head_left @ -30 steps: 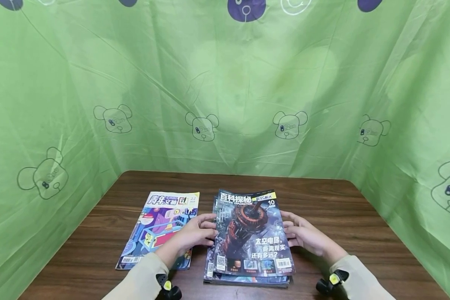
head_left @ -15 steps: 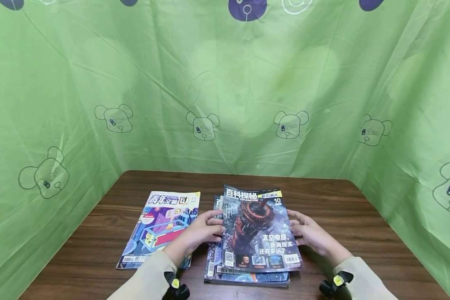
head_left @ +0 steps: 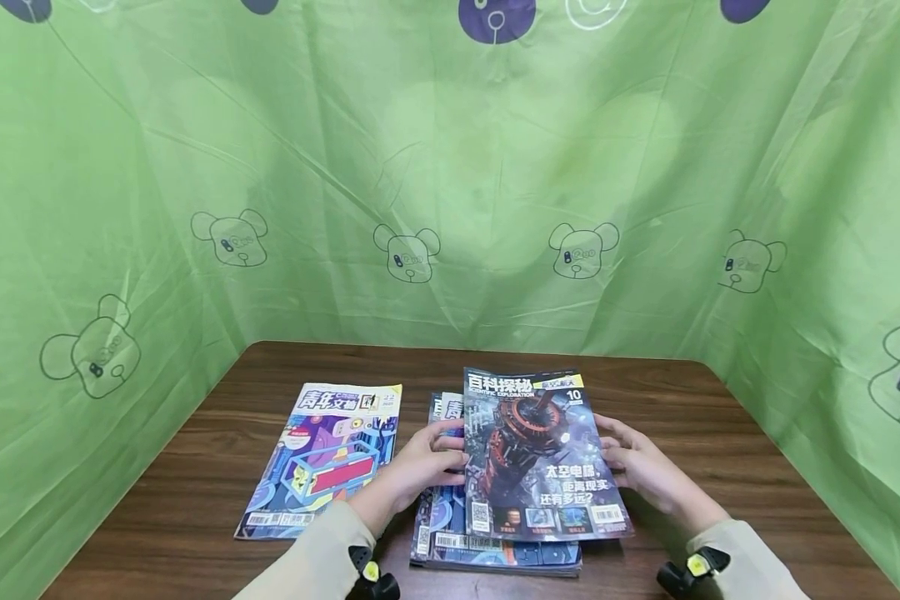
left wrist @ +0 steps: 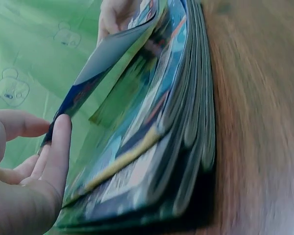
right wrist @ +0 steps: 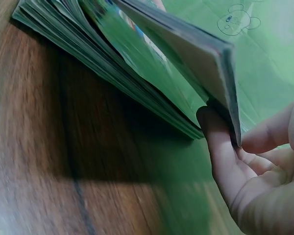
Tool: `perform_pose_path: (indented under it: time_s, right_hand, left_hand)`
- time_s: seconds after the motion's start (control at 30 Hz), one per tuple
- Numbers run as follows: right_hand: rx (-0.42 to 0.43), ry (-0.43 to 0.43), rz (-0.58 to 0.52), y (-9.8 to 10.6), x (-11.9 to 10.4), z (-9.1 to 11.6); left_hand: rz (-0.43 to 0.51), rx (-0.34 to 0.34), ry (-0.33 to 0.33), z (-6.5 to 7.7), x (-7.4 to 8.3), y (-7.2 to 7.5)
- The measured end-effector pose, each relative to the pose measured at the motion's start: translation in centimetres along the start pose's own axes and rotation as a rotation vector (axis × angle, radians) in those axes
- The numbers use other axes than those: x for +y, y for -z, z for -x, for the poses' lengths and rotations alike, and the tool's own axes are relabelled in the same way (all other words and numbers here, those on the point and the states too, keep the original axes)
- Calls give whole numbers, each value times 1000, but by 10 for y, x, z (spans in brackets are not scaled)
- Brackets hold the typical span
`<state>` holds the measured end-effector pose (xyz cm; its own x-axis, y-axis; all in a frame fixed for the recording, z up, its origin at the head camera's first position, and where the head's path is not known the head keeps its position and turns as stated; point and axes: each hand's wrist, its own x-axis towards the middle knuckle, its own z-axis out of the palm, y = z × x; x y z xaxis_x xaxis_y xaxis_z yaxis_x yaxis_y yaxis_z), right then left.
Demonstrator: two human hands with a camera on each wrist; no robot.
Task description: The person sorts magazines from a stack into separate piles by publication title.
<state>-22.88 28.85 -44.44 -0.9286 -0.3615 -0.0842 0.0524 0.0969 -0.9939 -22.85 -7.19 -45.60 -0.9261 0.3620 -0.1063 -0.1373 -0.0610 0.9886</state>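
glossy dark blue-grey magazine with a red ringed machine on its cover (head_left: 543, 454) is held by both hands in the head view, above and partly to the right of a stack of blue-covered paper magazines (head_left: 521, 553). its left edge is gripped by the left hand (head_left: 420, 465), its right edge by the right hand (head_left: 648, 471). since the earlier pictures it has been carried farther to the right, and more of the stack has been laid bare at the left; the top issue is thus judged to be in the middle of being separated from the rest. a white, purple and blue magazine (head_left: 330, 454) is left lying flat to the left, partly hidden by the left forearm. no container is shown: stack and loose magazine are borne by the brown wood-grain table (head_left: 727, 442), backed by a green cloth with bear-head outlines (head_left: 495, 167).

in the left wrist view, a narrow pinch is shown: the magazine's edge is caught between the thumb and fingers, and a gap is left above the stack, whose edges are fanned slightly (the picture is blurred there).

in the right wrist view, the opposite edge is likewise pinched narrowly, and the held magazine is seen tilted, its gripped edge apart from the stack. how firmly it is squeezed cannot be told.
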Motion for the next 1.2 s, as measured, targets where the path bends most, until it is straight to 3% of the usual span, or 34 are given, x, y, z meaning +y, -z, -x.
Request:
perform_pose_path:
  time_s: [0.67,0.9,1.2]
  right_hand:
    - [73,-4,57,34,4,19]
    - [117,-15,69,41,4,22]
    - [114,-27,82,54,4,28]
  left_hand:
    - [92,-4,9,-12,-4,-46]
    - [126,0,7,-17,-4,-57]
    - [155,-10,3,-22,-3,-72]
